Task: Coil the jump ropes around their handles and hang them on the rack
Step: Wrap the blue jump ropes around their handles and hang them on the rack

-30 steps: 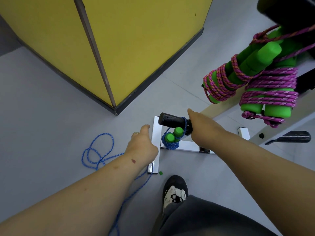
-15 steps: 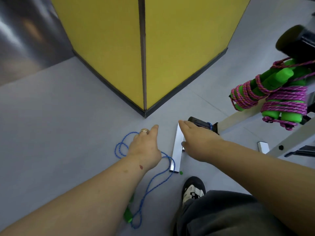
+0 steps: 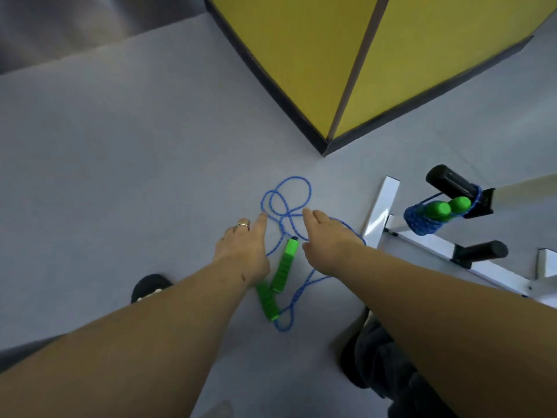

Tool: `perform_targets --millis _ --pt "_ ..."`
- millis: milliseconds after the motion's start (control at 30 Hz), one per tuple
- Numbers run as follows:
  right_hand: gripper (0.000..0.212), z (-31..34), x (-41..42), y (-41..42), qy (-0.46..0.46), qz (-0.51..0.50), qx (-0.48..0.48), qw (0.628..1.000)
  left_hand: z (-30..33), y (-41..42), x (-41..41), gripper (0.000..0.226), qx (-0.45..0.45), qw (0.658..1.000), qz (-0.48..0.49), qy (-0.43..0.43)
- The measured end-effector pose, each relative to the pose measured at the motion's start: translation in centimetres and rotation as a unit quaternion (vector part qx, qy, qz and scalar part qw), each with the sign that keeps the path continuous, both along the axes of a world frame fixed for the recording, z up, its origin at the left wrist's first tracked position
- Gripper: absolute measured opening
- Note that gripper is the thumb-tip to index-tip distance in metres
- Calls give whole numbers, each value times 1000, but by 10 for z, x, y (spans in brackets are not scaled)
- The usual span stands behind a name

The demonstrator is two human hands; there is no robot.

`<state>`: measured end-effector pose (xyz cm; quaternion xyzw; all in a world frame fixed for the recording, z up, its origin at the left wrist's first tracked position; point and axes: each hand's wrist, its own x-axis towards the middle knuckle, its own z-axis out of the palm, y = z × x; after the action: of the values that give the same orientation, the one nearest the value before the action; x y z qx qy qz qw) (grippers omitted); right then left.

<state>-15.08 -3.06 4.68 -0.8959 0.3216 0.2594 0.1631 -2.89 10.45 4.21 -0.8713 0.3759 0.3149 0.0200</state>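
A yellow block (image 3: 391, 55) with dark edging stands on the grey floor (image 3: 120, 176) beyond a white rack (image 3: 381, 209), where a coiled blue rope with green handles (image 3: 434, 214) hangs from a black peg (image 3: 450, 182). A loose blue jump rope (image 3: 289, 203) sprawls on the floor, its two green handles (image 3: 283, 268) between an outstretched left hand (image 3: 244, 248) and right hand (image 3: 328, 239), both apparently open and holding nothing.

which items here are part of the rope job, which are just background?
Job:
loose blue rope on the floor
its two green handles
coiled blue rope already on a peg
rack
empty peg
left hand, right hand, both open

Background:
yellow box
shoe
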Motion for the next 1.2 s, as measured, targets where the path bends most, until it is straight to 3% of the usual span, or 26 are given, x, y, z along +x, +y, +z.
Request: perform_targets --millis 300,567,767,1000,1100,1200 --pt "90 -84 15 32 109 10 34 993 -76 21 -1 97 58 996 -13 61" --pt "86 -137 28 39 149 38 79 985 -130 30 1 85 108 989 -18 100" --pt "83 -170 35 41 189 17 124 974 -159 31 5 87 188 963 -31 193" --pt "73 -184 25 40 224 29 173 959 -166 16 0 62 192 933 32 302" --pt "77 -185 18 45 223 24 192 955 -166 12 -2 58 188 928 59 316" --pt "67 -187 11 50 218 37 212 952 -169 10 -3 55 185 927 104 309"
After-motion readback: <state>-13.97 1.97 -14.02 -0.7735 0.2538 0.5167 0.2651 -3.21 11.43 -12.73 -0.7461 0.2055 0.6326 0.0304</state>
